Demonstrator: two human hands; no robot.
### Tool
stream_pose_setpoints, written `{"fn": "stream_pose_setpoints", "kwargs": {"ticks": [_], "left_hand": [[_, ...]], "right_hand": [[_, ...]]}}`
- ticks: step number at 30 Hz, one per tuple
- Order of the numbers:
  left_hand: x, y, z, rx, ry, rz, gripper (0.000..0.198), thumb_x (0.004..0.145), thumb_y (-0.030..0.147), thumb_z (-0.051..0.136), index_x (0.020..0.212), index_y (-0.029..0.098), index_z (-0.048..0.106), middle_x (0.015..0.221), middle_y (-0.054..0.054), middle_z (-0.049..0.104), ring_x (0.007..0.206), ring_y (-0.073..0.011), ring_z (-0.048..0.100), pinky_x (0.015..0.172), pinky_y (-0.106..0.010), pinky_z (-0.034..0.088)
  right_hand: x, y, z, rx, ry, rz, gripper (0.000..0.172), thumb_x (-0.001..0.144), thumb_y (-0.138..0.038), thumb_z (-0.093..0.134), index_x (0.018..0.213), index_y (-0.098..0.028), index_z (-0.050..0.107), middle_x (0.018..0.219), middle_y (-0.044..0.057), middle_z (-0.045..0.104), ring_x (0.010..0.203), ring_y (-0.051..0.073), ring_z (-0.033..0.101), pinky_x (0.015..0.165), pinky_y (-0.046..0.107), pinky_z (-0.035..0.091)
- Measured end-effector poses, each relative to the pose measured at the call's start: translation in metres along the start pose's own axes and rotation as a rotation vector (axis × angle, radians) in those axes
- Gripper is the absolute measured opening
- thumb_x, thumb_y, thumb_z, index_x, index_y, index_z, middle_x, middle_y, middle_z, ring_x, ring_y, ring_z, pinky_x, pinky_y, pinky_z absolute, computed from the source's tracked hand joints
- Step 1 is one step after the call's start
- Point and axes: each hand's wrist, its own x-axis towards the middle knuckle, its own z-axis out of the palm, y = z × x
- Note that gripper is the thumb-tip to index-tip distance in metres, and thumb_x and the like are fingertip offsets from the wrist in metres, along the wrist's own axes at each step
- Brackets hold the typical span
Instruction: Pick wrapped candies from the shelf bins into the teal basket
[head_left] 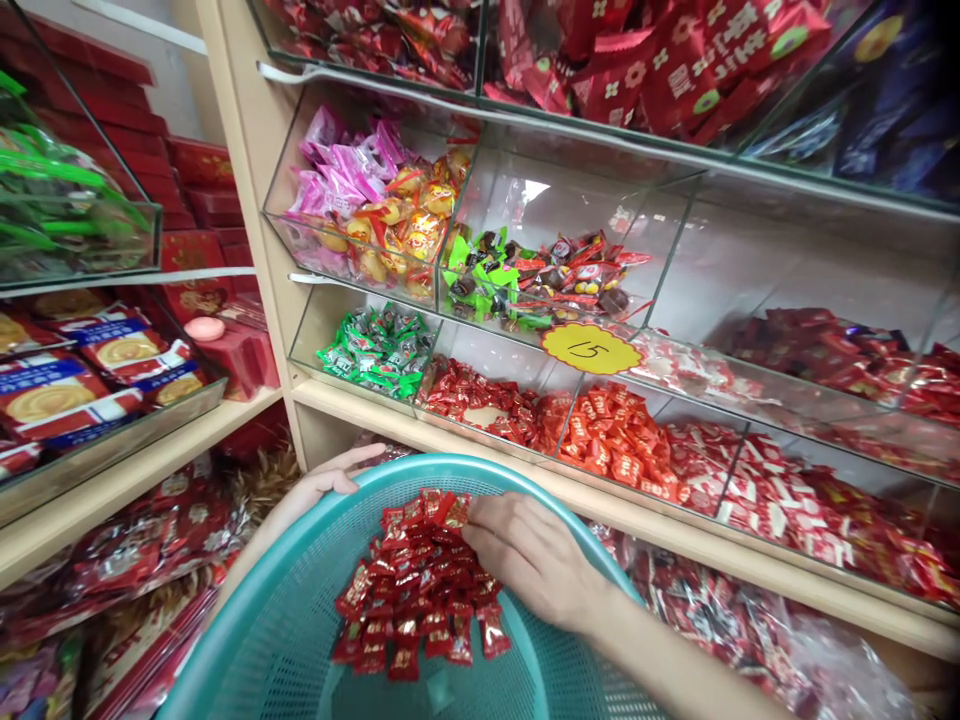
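"Resting at the near-side crowd of sweets? Which hand are we watching first?"

"Left hand (326,487) first! It's touching the rim of the green basket (442,466), some fingers stretching out past it; whether it's truly gripping, I can't tell."

"And the right hand (532,560)?"

"It's sitting inside the basket, fingers bending against the upper right of the pile of red sweets (412,590). The fingertips are hiding, so I can't tell whether they're clamping any."

"Where exactly is that pile lying?"

"Inside the basket, with bare bottom showing below it. The basket is standing just in front of the wooden shelf (352,410), and a yellow tag (592,348) is showing 15 above."

"What's making for good handling here?"

"Bracing the rim firmly, I'd say, so the basket isn't tipping. Cupping rather than pinching, too: small wrapped pieces like these are probably slipping easily, and gentle, low fingers are sparing the wrappers."
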Motion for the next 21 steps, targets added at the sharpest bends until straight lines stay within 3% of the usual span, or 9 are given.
{"fn": "stream_pose_setpoints", "kwargs": {"ticks": [5,9,12,15,21], "left_hand": [[0.003,0.000,0.000,-0.020,-0.003,0.031,0.057,0.056,0.010,0.054,0.111,0.018,0.062,0.115,-0.005,0.065,0.111,-0.0255,0.057,0.088,-0.028,0.045],[-0.003,0.003,0.005,-0.024,0.039,0.006,0.062,0.059,0.010,0.052,0.120,0.015,0.056,0.117,-0.007,0.064,0.112,-0.0253,0.056,0.091,-0.028,0.045],[-0.003,0.001,0.003,-0.040,-0.007,0.008,0.069,0.060,0.008,0.050,0.129,0.010,0.047,0.119,-0.009,0.063,0.111,-0.0237,0.057,0.088,-0.026,0.047],[-0.001,-0.001,-0.001,-0.073,-0.064,-0.016,0.075,0.062,0.009,0.049,0.136,0.013,0.039,0.120,-0.009,0.062,0.103,-0.0238,0.062,0.081,-0.027,0.050],[-0.001,-0.002,-0.003,-0.049,-0.059,-0.017,0.072,0.064,0.010,0.049,0.134,0.016,0.041,0.118,-0.008,0.063,0.096,-0.0230,0.064,0.075,-0.026,0.051]], "right_hand": [[-0.003,0.000,0.004,-0.016,-0.038,0.015,0.029,0.093,-0.012,0.035,0.116,-0.019,0.052,0.101,0.009,0.065,0.097,0.019,0.058,0.082,0.035,0.051],[-0.004,0.015,0.014,-0.002,-0.114,0.231,0.026,0.093,-0.015,0.038,0.115,-0.018,0.052,0.104,0.010,0.061,0.091,0.019,0.057,0.078,0.034,0.050],[0.001,0.030,0.023,0.086,-0.156,0.351,0.022,0.094,-0.018,0.038,0.109,-0.017,0.053,0.100,0.009,0.058,0.090,0.018,0.056,0.079,0.032,0.048],[0.007,0.037,0.031,0.123,-0.198,0.370,0.021,0.094,-0.019,0.037,0.106,-0.018,0.054,0.098,0.008,0.057,0.089,0.017,0.056,0.079,0.031,0.047],[0.008,0.036,0.046,0.061,-0.306,0.354,0.019,0.093,-0.018,0.039,0.103,-0.018,0.055,0.095,0.007,0.057,0.085,0.016,0.055,0.077,0.030,0.045]]}}
